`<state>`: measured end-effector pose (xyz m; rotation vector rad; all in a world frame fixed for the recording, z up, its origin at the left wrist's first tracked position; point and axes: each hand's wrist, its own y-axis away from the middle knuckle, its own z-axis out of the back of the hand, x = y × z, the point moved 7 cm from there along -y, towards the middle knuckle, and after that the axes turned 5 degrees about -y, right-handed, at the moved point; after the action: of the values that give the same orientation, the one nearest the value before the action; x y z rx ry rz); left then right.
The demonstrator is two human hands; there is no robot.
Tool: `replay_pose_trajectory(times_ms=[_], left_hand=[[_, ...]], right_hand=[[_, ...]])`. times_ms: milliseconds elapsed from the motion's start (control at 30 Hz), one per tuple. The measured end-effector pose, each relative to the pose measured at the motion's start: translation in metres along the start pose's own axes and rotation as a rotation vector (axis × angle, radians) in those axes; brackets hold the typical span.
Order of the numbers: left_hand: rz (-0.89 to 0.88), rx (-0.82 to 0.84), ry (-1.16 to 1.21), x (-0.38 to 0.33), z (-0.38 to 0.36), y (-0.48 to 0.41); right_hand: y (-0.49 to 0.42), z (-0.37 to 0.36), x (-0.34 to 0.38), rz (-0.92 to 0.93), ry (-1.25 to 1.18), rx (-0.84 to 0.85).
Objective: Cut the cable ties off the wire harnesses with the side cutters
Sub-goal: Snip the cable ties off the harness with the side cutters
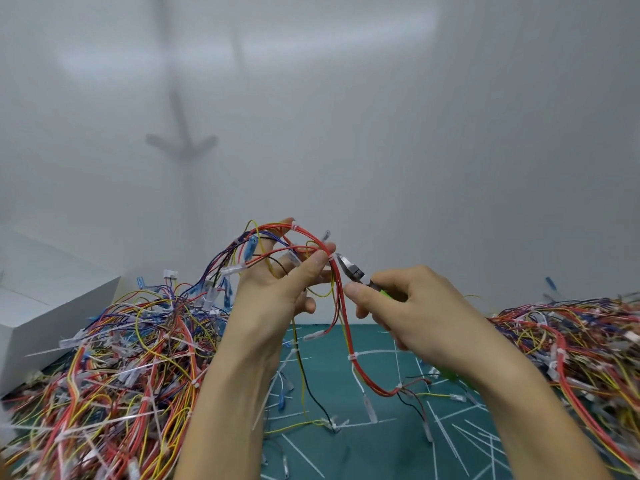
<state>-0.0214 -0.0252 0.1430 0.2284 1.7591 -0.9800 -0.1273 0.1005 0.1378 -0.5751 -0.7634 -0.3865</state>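
One white plastic cable tie (331, 259) sits on the red-wired harness (347, 327) our left hand (277, 289) pinches. Our right hand (412, 306) grips green-handled steel side cutters (354, 271), tips just beside it, pointing ten o'clock across the bundle.

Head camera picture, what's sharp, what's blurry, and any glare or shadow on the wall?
Head view: side cutters and harness fairly sharp; left wire pile and right wire pile smear and curve toward the frame edges, wide-angle distortion; soft glare bands and a faint shadow on the white wall.
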Motion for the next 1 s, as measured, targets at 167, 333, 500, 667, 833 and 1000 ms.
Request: replay_pose_trajectory(times_ms=[167, 333, 500, 667, 833, 1000], left_hand=[[-0.021, 0.003, -0.02, 0.0007, -0.0008, 0.0014], [-0.027, 0.018, -0.047, 0.0001, -0.0025, 0.0017], [-0.021, 0.002, -0.048, 0.0009, -0.0013, 0.0011], [-0.017, 0.01, -0.065, 0.001, -0.0022, 0.0015], [-0.013, 0.0, -0.073, 0.0005, -0.0022, 0.0016], [-0.004, -0.002, -0.063, 0.0016, -0.0025, 0.0015]], right_hand=[[-0.001, -0.0013, -0.0015, 0.001, -0.009, -0.003], [-0.0017, -0.0025, -0.0022, 0.003, -0.026, 0.001], [-0.0025, -0.003, -0.0029, 0.01, -0.031, -0.002], [-0.0029, -0.0035, -0.0031, 0.033, -0.049, 0.0], [-0.0026, -0.004, -0.0026, 0.03, -0.047, 0.002], [-0.0024, -0.0041, -0.003, 0.029, -0.062, 0.008]])
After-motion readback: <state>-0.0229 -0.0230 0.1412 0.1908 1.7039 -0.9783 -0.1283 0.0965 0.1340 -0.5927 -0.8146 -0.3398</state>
